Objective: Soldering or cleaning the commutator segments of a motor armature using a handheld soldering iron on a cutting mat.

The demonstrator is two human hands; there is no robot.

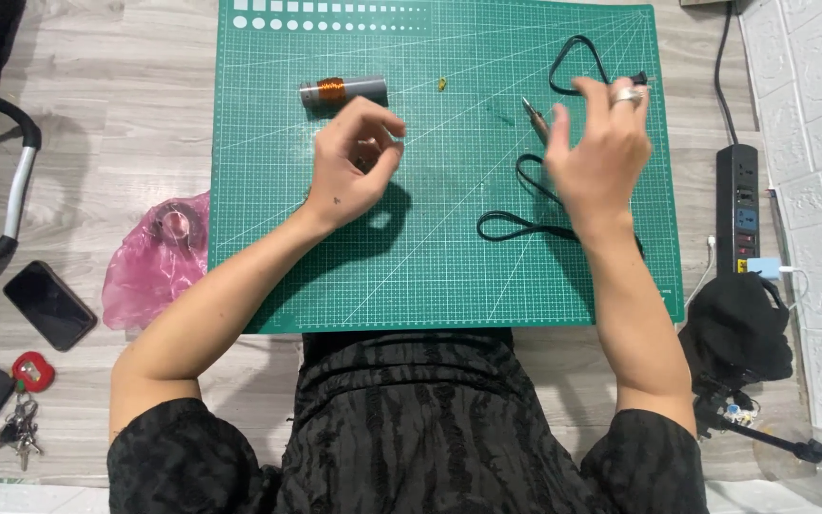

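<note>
While both hands hover over the green cutting mat [268, 143], we work by the black cable [535, 171].
Right hand [601, 143] w/ loosely curled fingers seems to pinch the cable's plug end; left hand [354, 157] half-curled, grip contents unclear. Copper-wire coil [342, 91] just beyond it. We'd say: keep cable slack, avoid kinks.

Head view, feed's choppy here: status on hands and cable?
Left hand curled, apparently empty, near coil cylinder. Right hand over black cable, fingers spread. Pliers beside it.

Pale wood table [126, 143]: green cutting mat [430, 276]; left of mat, pink bag [149, 271], phone [49, 305], keys [19, 419]; right, power strip [737, 205].
</note>
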